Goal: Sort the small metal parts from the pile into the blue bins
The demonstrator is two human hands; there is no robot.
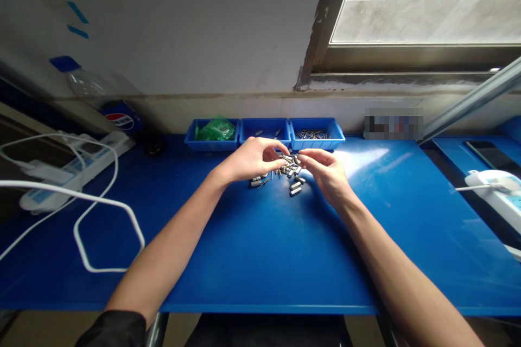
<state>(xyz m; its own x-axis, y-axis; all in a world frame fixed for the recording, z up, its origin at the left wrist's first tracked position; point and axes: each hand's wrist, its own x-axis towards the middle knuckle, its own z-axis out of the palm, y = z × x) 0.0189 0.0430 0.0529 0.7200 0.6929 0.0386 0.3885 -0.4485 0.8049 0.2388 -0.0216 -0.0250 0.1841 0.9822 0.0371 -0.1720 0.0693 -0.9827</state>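
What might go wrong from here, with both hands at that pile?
1. The left hand and right hand are at the pile, where thin pins and short blocks lie mixed; a wrong piece could get picked up.
2. These pieces lie loose on the table, so a brush might scatter them.
3. The white cable loops close beside the left forearm, which might snag it.

Black left sleeve [114,329], slender bare forearms [185,219], bare hands [253,159]
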